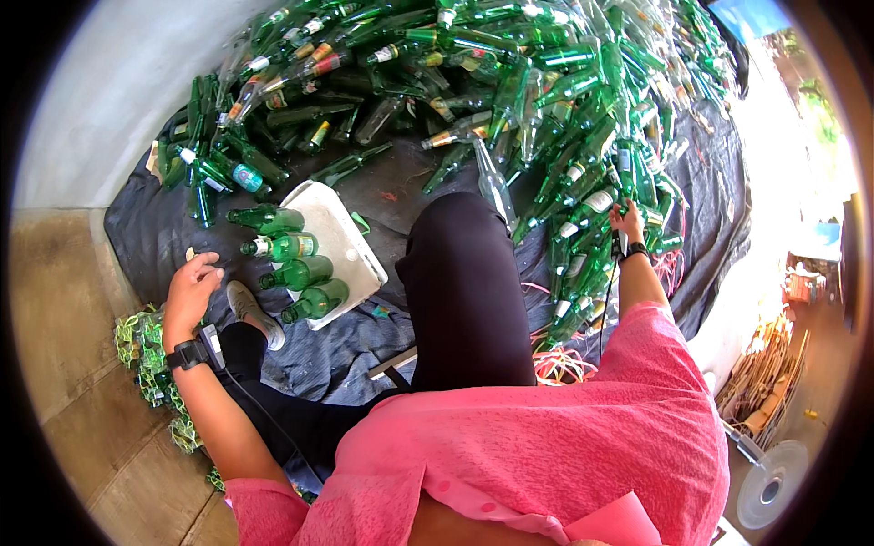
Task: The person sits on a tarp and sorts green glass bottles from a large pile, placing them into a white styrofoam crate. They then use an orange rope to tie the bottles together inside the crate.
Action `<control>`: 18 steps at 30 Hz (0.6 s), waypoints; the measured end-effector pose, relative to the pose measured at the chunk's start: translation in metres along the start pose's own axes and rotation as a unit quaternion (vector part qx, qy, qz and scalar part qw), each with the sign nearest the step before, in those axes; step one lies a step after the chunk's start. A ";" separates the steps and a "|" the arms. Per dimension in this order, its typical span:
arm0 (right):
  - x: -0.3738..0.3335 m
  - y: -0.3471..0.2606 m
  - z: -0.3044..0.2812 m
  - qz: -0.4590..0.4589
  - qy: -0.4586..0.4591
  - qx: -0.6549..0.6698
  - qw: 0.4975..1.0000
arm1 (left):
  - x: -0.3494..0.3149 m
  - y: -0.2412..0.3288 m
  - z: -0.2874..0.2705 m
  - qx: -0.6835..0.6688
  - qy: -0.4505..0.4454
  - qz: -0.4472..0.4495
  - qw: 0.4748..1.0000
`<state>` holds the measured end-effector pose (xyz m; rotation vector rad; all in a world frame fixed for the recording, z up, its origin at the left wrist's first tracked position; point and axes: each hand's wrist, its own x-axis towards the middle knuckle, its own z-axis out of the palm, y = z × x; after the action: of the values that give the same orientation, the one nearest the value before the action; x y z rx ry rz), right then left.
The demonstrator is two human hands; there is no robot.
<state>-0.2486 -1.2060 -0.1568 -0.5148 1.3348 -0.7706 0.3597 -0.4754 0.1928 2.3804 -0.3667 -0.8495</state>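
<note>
My right hand (628, 224) is reached out to the right side of a large heap of green glass bottles (492, 55). Its fingers are closed around the end of a green bottle (626, 173), partly hidden among the others. On the left, my left hand (193, 284) hovers with loosely bent fingers apart, holding nothing. Close to it stands a shallow white tray (353, 259). Several green bottles lie side by side across the tray's left edge, the nearest being a dark green bottle (315, 301) with its neck pointing left.
Black sheeting (355, 341) covers the ground under the heap. A clear bottle (492, 187) lies beside my knee. Bundles tied with light green string (150, 359) stand along the left wall. Pink and white strapping (560, 366) is tangled at the heap's near end.
</note>
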 end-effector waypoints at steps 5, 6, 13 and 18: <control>-0.004 -0.006 0.005 0.002 0.074 0.010 0.997 | -0.016 0.011 -0.003 0.024 0.021 -0.002 0.999; -0.001 -0.005 0.005 0.004 0.083 0.022 0.996 | -0.020 0.013 -0.005 0.030 0.026 -0.003 0.999; 0.008 -0.048 -0.073 -0.394 0.070 -0.708 0.581 | -0.016 0.008 -0.009 0.049 0.025 0.041 0.998; -0.057 -0.095 -0.061 -0.437 0.007 -0.571 0.695 | -0.022 -0.003 -0.020 0.033 0.044 0.098 0.994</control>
<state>-0.3303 -1.2204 -0.0612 -2.2755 1.4478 -0.5646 0.3559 -0.4553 0.2143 2.3854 -0.5888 -0.6500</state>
